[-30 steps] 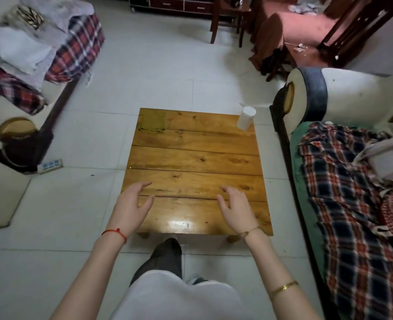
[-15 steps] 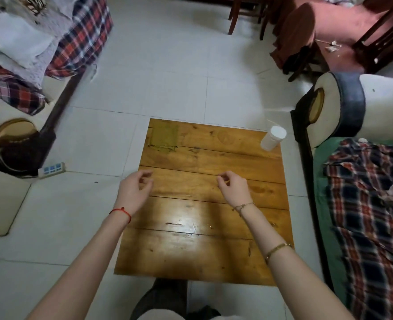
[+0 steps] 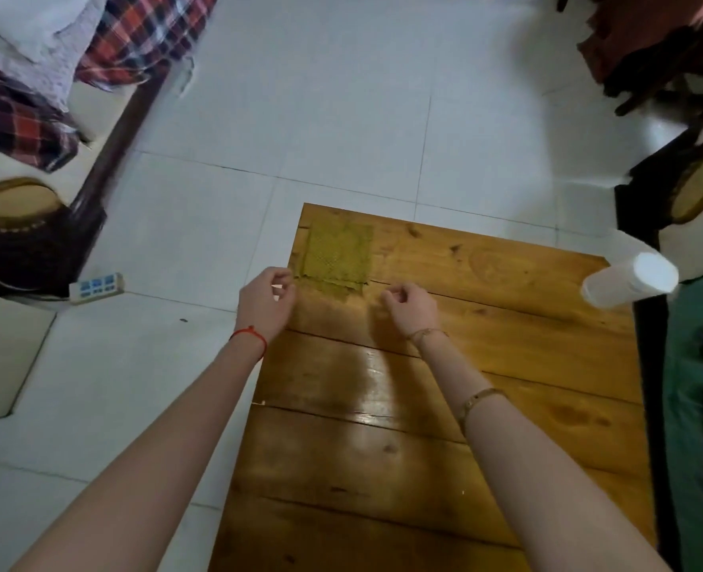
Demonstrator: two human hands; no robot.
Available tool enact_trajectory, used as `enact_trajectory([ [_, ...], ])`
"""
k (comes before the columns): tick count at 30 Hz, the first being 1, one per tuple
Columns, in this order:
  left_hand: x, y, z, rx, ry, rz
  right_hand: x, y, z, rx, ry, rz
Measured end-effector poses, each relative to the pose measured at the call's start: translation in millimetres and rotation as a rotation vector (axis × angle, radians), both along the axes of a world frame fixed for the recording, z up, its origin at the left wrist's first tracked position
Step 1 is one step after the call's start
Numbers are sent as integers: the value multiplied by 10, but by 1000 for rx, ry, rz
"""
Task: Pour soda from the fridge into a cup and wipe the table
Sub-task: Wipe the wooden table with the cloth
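Note:
A low wooden table (image 3: 486, 365) fills the lower right of the head view. A thin yellow-green cloth (image 3: 337, 258) lies flat on its far left corner. A white paper cup (image 3: 626, 282) stands at the table's far right edge. My left hand (image 3: 265, 301) hovers at the table's left edge, just left of the cloth, fingers loosely curled and holding nothing. My right hand (image 3: 411, 305) hovers over the table just right of the cloth's near corner, fingers also loosely curled and empty. No soda or fridge is in view.
White tiled floor (image 3: 341, 97) surrounds the table. A sofa with plaid blankets (image 3: 94, 55) stands at the left, a power strip (image 3: 96, 286) on the floor beside it. Another sofa with a green cover (image 3: 696, 406) runs along the table's right side.
Both hands have moved forward across the table from its near edge to the cloth's near corners, and their fingers have curled. The view has moved forward and tilted down.

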State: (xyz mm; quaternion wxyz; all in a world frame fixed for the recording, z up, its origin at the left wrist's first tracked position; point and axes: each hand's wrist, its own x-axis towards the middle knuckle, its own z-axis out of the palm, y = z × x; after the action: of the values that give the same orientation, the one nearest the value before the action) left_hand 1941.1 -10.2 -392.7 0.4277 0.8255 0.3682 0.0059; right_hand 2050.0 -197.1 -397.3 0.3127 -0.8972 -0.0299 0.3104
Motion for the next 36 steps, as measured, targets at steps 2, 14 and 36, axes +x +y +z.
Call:
enact_trajectory([
  [2, 145, 88, -228, -2, 12, 12, 151, 121, -250, -4, 2, -30],
  [14, 826, 296, -1097, 88, 194, 47, 591, 592, -1016, -13, -1, -109],
  [36, 241, -350, -1118, -566, 133, 142, 108, 65, -1113, 196, 177, -555],
])
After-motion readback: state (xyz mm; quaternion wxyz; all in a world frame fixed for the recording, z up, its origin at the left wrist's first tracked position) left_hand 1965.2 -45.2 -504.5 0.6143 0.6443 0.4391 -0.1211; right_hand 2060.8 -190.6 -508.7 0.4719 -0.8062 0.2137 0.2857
